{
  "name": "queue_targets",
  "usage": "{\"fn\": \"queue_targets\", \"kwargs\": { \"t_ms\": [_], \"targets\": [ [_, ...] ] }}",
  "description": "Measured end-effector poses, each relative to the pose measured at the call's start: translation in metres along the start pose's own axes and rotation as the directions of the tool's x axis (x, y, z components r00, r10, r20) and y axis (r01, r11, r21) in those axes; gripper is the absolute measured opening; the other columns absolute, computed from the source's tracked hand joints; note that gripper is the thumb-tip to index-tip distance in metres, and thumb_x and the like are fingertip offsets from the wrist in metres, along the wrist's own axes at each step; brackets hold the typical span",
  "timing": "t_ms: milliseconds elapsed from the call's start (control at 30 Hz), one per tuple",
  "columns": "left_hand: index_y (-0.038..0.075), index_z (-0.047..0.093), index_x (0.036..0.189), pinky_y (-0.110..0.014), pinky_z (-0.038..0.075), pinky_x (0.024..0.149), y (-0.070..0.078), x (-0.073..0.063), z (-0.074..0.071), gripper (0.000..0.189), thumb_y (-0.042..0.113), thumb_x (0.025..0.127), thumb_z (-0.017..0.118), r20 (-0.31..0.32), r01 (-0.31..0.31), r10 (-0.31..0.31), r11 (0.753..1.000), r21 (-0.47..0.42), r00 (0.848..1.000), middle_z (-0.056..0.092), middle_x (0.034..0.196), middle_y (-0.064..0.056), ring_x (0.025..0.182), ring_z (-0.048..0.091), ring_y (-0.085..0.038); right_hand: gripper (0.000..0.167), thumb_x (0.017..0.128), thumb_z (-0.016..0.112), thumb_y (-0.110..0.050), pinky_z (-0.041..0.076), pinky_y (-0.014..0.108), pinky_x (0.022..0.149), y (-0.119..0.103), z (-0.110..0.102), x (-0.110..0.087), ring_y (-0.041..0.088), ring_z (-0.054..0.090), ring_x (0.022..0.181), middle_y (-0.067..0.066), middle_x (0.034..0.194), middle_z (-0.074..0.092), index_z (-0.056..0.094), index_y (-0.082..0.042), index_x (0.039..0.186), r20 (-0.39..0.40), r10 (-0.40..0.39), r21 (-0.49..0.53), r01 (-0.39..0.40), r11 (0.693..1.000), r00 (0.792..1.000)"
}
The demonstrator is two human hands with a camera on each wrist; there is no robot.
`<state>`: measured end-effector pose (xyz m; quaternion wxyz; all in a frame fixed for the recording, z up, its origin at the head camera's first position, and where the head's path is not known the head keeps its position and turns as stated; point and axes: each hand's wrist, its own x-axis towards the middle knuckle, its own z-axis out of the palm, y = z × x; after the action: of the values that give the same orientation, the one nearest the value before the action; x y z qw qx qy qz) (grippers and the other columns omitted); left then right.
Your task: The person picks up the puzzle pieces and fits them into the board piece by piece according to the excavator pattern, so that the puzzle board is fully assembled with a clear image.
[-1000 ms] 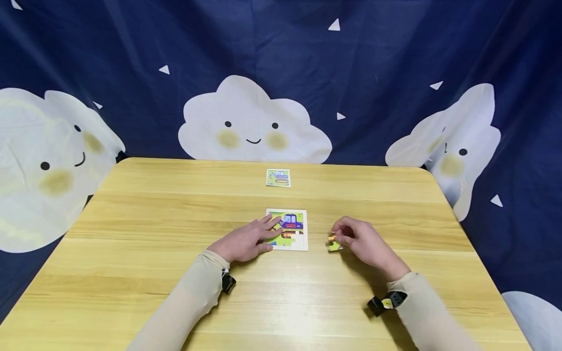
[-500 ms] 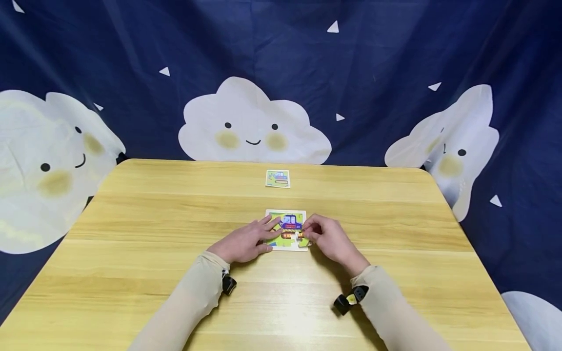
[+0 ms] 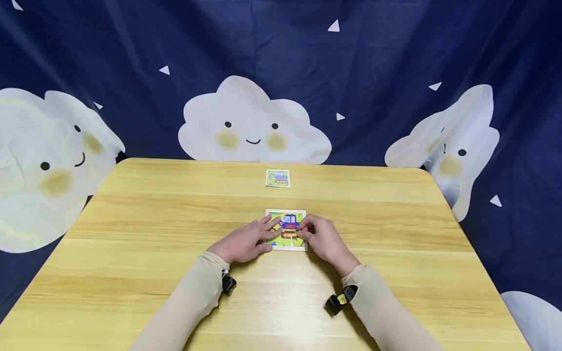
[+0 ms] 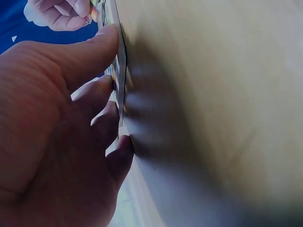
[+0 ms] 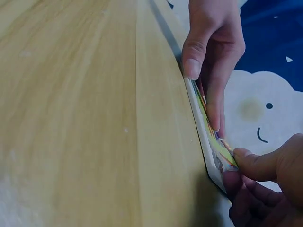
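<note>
A jigsaw puzzle in a white tray [image 3: 285, 250] lies flat on the table, showing a blue and yellow vehicle on green. My left hand [image 3: 245, 241] rests on the tray's left part with fingers spread, covering part of the picture. From the right side, my right hand [image 3: 324, 240] pinches a puzzle piece [image 5: 229, 160] between thumb and fingers, low over the tray's right part. In the left wrist view the orange edge of that puzzle piece [image 4: 93, 13] shows at the right hand's fingertips. Those fingers hide much of it in the head view.
A small picture card [image 3: 278, 178] with a similar vehicle lies farther back on the wooden table [image 3: 175, 204]. Behind the table's far edge hangs a dark blue curtain [image 3: 373, 58] printed with white clouds.
My right hand has moved left, carrying the puzzle piece from the bare table to over the tray's right part, then slightly farther in. The left hand has stayed in place.
</note>
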<state>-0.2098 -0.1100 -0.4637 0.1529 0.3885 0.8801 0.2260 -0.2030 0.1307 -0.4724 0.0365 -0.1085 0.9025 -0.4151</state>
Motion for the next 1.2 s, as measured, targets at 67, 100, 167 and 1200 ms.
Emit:
{"fn": "queue_targets", "kwargs": {
  "t_ms": [67, 100, 167, 1200],
  "targets": [
    [0.006, 0.046, 0.146, -0.052, 0.016, 0.117, 0.0003, 0.0001, 0.0001, 0.049, 0.019, 0.101, 0.056, 0.0, 0.0, 0.0, 1.0, -0.002, 1.0, 0.023, 0.16, -0.011, 0.146, 0.013, -0.035, 0.009, 0.088, 0.073, -0.006, 0.05, 0.031, 0.063, -0.0006, 0.0003, -0.0004, 0.013, 0.055, 0.069, -0.004, 0.075, 0.06, 0.066, -0.01, 0.086, 0.001, 0.003, -0.007, -0.003, 1.0, 1.0],
    [0.006, 0.046, 0.146, -0.052, 0.016, 0.117, 0.0008, 0.0, -0.0003, 0.049, 0.019, 0.101, 0.057, 0.001, 0.001, -0.001, 1.0, -0.005, 1.0, 0.023, 0.16, -0.011, 0.146, 0.012, -0.035, 0.009, 0.088, 0.074, -0.006, 0.05, 0.031, 0.064, -0.0009, 0.0004, -0.0007, 0.013, 0.055, 0.069, -0.004, 0.075, 0.059, 0.066, -0.01, 0.086, 0.0, 0.005, -0.012, -0.005, 1.0, 1.0],
    [0.006, 0.046, 0.146, -0.053, 0.015, 0.116, 0.0012, 0.0002, -0.0004, 0.049, 0.019, 0.101, 0.057, 0.0, -0.002, 0.002, 1.0, -0.003, 1.0, 0.023, 0.16, -0.012, 0.146, 0.013, -0.036, 0.009, 0.088, 0.074, -0.007, 0.049, 0.032, 0.065, -0.0006, 0.0008, -0.001, 0.013, 0.054, 0.069, -0.004, 0.075, 0.059, 0.066, -0.011, 0.086, -0.004, 0.006, -0.026, -0.006, 1.0, 1.0],
    [0.007, 0.044, 0.147, -0.052, 0.014, 0.117, -0.0009, 0.0009, 0.0011, 0.05, 0.021, 0.101, 0.055, 0.001, -0.001, 0.001, 1.0, 0.013, 1.0, 0.021, 0.16, -0.01, 0.146, 0.011, -0.035, 0.011, 0.087, 0.075, -0.006, 0.048, 0.032, 0.069, 0.0034, -0.0002, -0.0001, 0.015, 0.052, 0.077, -0.001, 0.085, 0.053, 0.065, -0.01, 0.091, 0.05, -0.024, -0.124, 0.031, 0.992, 0.998]
  ]
}}
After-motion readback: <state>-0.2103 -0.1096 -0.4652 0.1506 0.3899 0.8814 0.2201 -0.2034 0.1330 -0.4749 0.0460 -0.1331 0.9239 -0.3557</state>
